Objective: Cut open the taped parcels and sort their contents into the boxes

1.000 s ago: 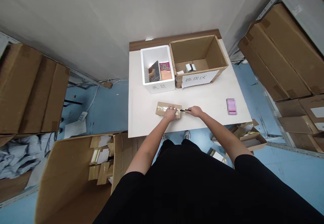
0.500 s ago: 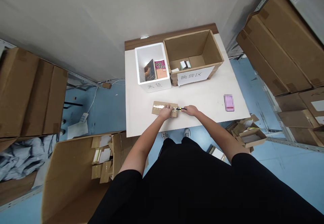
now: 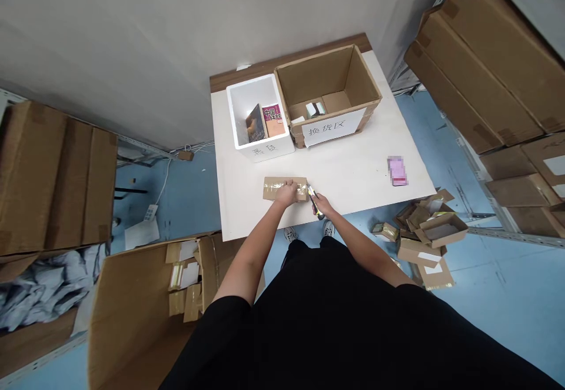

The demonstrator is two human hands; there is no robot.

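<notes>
A small taped cardboard box [image 3: 271, 189] lies flat near the front edge of the white table. My left hand [image 3: 288, 192] grips it from above, fingers curled over its taped top. In my right hand [image 3: 323, 205] is a black and yellow utility knife [image 3: 313, 198], its tip at the box's right end and its handle slanting toward me. Whether the blade touches the cardboard is too small to tell.
Behind stand a white foam box [image 3: 265, 148] holding books and a larger labelled carton [image 3: 366, 116] with small boxes inside. A pink item [image 3: 398, 171] lies at the table's right. A big open carton [image 3: 128, 302] stands left; loose boxes [image 3: 421, 249] lie on the floor right.
The utility knife has swung from lying sideways across the box top to slanting at its right end, and my right hand has come closer to me. My left hand stays on the box.
</notes>
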